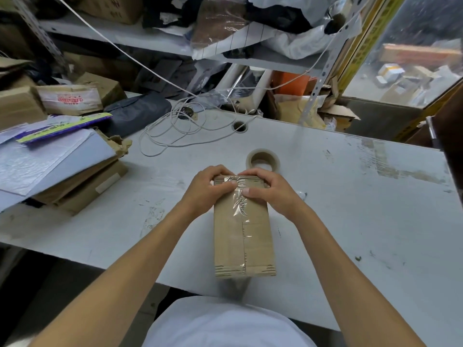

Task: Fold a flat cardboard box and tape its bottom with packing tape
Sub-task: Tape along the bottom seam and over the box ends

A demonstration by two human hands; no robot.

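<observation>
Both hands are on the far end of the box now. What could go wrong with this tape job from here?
1. The clear packing tape strip looks wrinkled where the left hand and right hand press it on the brown cardboard box; creases may bond weakly.
2. The box's near end overhangs the white table edge; hard pressing might tip it.

A white cord (pixel 175 128) coils on the table (pixel 350 209) near stacked envelopes (pixel 50 161).
</observation>
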